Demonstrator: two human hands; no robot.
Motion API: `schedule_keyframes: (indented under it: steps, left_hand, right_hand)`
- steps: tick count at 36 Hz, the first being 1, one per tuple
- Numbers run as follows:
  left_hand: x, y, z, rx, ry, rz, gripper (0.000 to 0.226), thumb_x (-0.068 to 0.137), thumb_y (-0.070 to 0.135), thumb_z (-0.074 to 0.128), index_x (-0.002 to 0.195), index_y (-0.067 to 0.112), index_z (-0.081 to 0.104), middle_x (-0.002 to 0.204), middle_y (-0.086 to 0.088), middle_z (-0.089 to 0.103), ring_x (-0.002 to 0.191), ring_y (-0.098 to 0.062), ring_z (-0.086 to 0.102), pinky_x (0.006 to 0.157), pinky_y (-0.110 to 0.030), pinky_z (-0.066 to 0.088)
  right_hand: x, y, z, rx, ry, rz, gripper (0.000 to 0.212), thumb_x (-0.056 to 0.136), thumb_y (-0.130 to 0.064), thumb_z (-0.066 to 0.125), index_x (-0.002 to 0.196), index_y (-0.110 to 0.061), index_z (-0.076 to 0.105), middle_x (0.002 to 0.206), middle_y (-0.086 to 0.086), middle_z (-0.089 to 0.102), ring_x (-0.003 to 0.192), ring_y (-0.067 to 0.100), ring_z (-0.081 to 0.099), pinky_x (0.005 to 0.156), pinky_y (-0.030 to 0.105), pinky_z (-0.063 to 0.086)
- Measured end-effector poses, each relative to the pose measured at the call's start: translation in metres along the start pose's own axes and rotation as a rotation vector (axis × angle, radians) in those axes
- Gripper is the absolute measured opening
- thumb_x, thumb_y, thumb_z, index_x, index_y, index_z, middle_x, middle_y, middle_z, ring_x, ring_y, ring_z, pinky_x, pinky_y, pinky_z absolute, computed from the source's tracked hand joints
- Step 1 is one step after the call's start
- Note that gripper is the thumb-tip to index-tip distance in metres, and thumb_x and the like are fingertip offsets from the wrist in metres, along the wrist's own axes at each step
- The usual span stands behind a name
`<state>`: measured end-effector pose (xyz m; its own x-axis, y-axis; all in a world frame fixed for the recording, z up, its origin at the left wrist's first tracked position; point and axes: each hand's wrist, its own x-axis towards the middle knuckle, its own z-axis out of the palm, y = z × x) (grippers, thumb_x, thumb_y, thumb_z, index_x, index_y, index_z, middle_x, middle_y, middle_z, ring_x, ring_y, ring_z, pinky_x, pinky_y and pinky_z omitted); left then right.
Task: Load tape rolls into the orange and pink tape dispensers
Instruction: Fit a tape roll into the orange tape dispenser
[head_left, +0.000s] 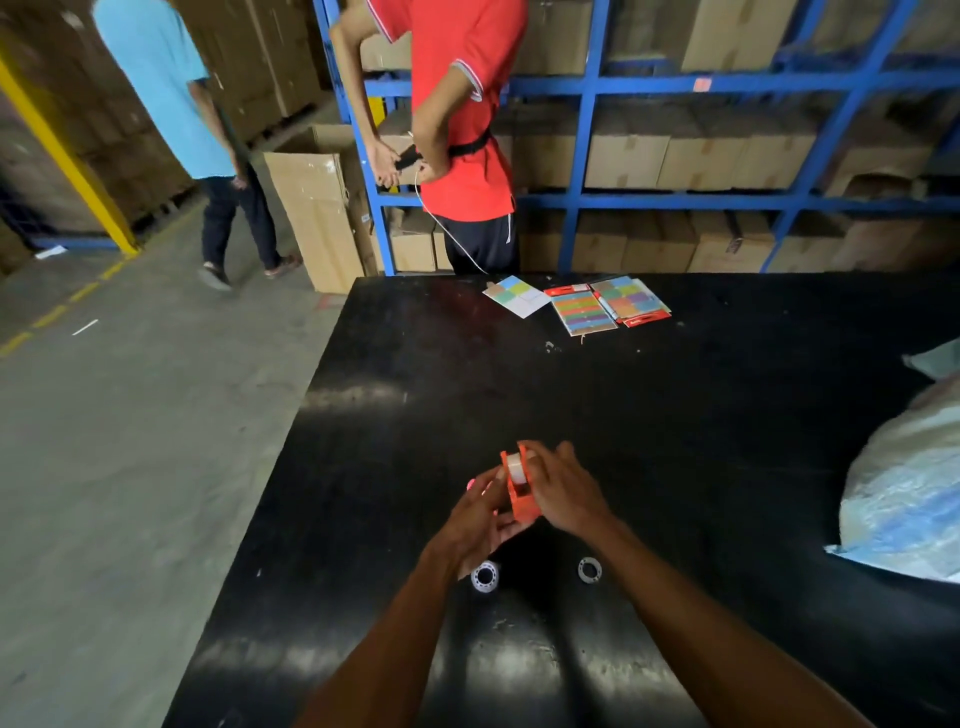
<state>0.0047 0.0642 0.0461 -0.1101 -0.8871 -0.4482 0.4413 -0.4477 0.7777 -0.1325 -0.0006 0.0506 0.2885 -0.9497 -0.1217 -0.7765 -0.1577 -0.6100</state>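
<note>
An orange tape dispenser (521, 499) stands upright above the black table (675, 441), held between both hands. A pale tape roll (516, 466) sits in its top. My left hand (480, 519) grips its left side and base. My right hand (563, 491) wraps its right side, fingers over the roll. A bit of the pink dispenser (471, 484) peeks out behind my left hand, mostly hidden. Two small white tape rolls (484, 576) (589, 569) lie flat on the table just under my wrists.
Packs of coloured sticky notes (582, 304) lie at the table's far edge. A plastic-wrapped bundle (904, 499) fills the right side. A person in a red shirt (467, 130) stands behind the table before blue racking with cartons; another person walks on the left floor.
</note>
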Motion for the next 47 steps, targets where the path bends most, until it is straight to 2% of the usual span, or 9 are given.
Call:
schedule_keyframes:
  steps: [3, 8, 12, 17, 20, 23, 31, 39, 47]
  left_hand:
    - [-0.003, 0.001, -0.004, 0.004, 0.017, -0.008, 0.036, 0.099, 0.038, 0.049, 0.131, 0.022, 0.052, 0.12, -0.011, 0.068, 0.095, -0.022, 0.071, 0.079, -0.034, 0.056]
    - [-0.005, 0.008, -0.006, -0.045, -0.043, -0.017, 0.042, 0.095, 0.041, 0.056, 0.132, 0.022, 0.054, 0.133, -0.016, 0.061, 0.118, -0.034, 0.062, 0.091, -0.046, 0.055]
    - [-0.004, 0.013, -0.008, -0.021, -0.085, -0.017, 0.037, 0.095, 0.036, 0.055, 0.126, 0.017, 0.062, 0.133, -0.016, 0.061, 0.111, -0.029, 0.064, 0.094, -0.046, 0.055]
    - [-0.005, 0.019, -0.007, 0.002, -0.096, -0.011, 0.045, 0.078, 0.038, 0.07, 0.119, 0.018, 0.068, 0.125, -0.015, 0.064, 0.107, -0.028, 0.067, 0.089, -0.043, 0.056]
    - [-0.006, 0.02, -0.007, 0.017, -0.1, -0.007, 0.042, 0.078, 0.037, 0.073, 0.115, 0.017, 0.069, 0.127, -0.017, 0.061, 0.11, -0.031, 0.063, 0.092, -0.046, 0.056]
    - [-0.004, 0.019, -0.008, 0.042, -0.1, -0.008, 0.037, 0.084, 0.036, 0.071, 0.115, 0.016, 0.069, 0.127, -0.018, 0.059, 0.111, -0.033, 0.062, 0.097, -0.051, 0.053]
    - [0.002, 0.016, -0.009, 0.041, -0.101, -0.018, 0.037, 0.092, 0.036, 0.063, 0.122, 0.014, 0.065, 0.13, -0.019, 0.059, 0.111, -0.032, 0.063, 0.098, -0.052, 0.052]
    - [0.007, 0.02, -0.013, 0.033, -0.029, 0.018, 0.036, 0.091, 0.034, 0.064, 0.122, 0.016, 0.064, 0.133, -0.019, 0.056, 0.118, -0.037, 0.06, 0.09, -0.047, 0.057]
    - [0.009, 0.029, -0.019, 0.024, -0.047, 0.033, 0.039, 0.098, 0.035, 0.05, 0.123, 0.007, 0.061, 0.127, -0.021, 0.063, 0.116, -0.035, 0.063, 0.093, -0.047, 0.055]
  right_hand:
    - [0.003, -0.001, -0.008, -0.109, 0.022, -0.065, 0.041, 0.099, -0.045, 0.028, 0.135, -0.04, 0.047, 0.118, 0.003, 0.043, 0.115, 0.023, 0.051, 0.101, 0.047, 0.036]
    - [0.005, -0.007, -0.022, -0.157, 0.094, -0.255, 0.038, 0.096, -0.035, 0.046, 0.134, -0.038, 0.05, 0.121, -0.006, 0.044, 0.115, 0.011, 0.046, 0.096, 0.041, 0.032]
    - [0.006, -0.012, -0.033, -0.081, 0.054, -0.349, 0.032, 0.093, -0.024, 0.051, 0.122, -0.036, 0.057, 0.12, -0.014, 0.055, 0.113, 0.006, 0.053, 0.098, 0.04, 0.035]
    - [0.007, -0.014, -0.041, -0.162, 0.033, -0.394, 0.02, 0.092, -0.037, 0.056, 0.112, -0.036, 0.061, 0.114, -0.014, 0.059, 0.112, 0.006, 0.052, 0.097, 0.04, 0.035]
    - [0.006, -0.016, -0.044, -0.183, 0.016, -0.405, 0.019, 0.092, -0.043, 0.057, 0.109, -0.037, 0.062, 0.114, -0.014, 0.059, 0.112, 0.006, 0.049, 0.096, 0.039, 0.032]
    - [0.006, -0.019, -0.046, -0.185, 0.025, -0.417, 0.016, 0.091, -0.044, 0.057, 0.103, -0.036, 0.064, 0.112, -0.015, 0.059, 0.11, 0.004, 0.048, 0.094, 0.037, 0.031]
    - [0.007, -0.029, -0.048, -0.242, 0.053, -0.439, 0.009, 0.092, -0.031, 0.058, 0.095, -0.031, 0.066, 0.104, -0.012, 0.062, 0.104, 0.008, 0.05, 0.096, 0.038, 0.03]
    - [0.002, -0.034, -0.053, -0.21, 0.11, -0.533, 0.007, 0.09, -0.033, 0.06, 0.092, -0.031, 0.066, 0.097, -0.014, 0.059, 0.098, 0.003, 0.048, 0.094, 0.037, 0.032]
    - [-0.024, -0.024, -0.048, -0.164, 0.11, -0.562, 0.009, 0.09, -0.034, 0.061, 0.094, -0.03, 0.068, 0.095, -0.015, 0.057, 0.096, 0.0, 0.046, 0.09, 0.031, 0.029]
